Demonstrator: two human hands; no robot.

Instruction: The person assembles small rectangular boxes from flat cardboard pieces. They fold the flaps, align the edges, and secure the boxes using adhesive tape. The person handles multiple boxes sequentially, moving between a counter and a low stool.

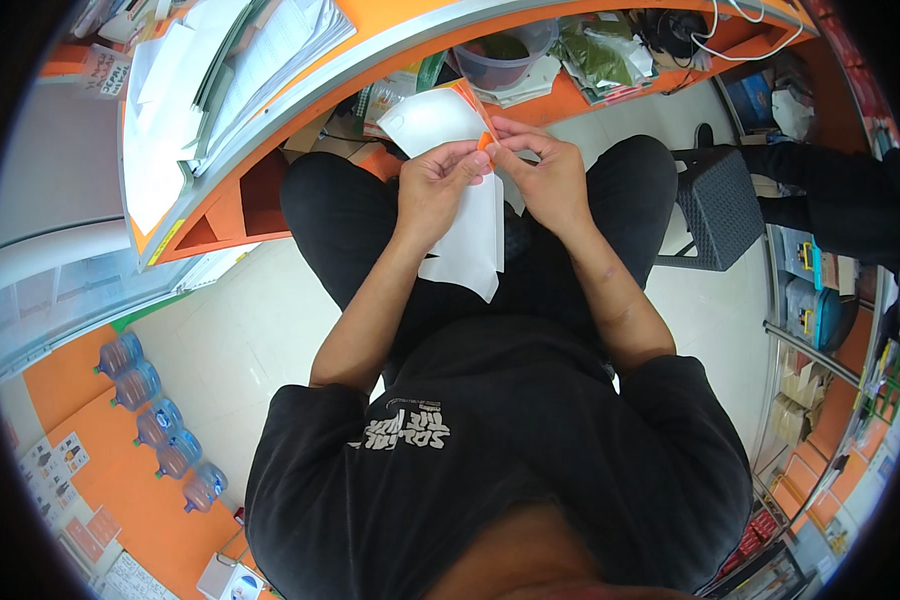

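Observation:
A piece of thin white card with an orange outer side is held up over my lap. Folds run along it, and one white panel fans out toward the desk while another hangs down between my knees. My left hand is closed, its thumb and fingertips pinching the card's middle by a small orange part. Close against it, my right hand pinches the same spot from the other side. The fingertips of both hands nearly touch and hide part of the fold.
An orange desk curves ahead, with stacked papers at its left. A clear plastic tub stands on the shelf beneath. Right of my knee is a black woven stool; another person's dark-clothed legs are beyond. Large water bottles line the left.

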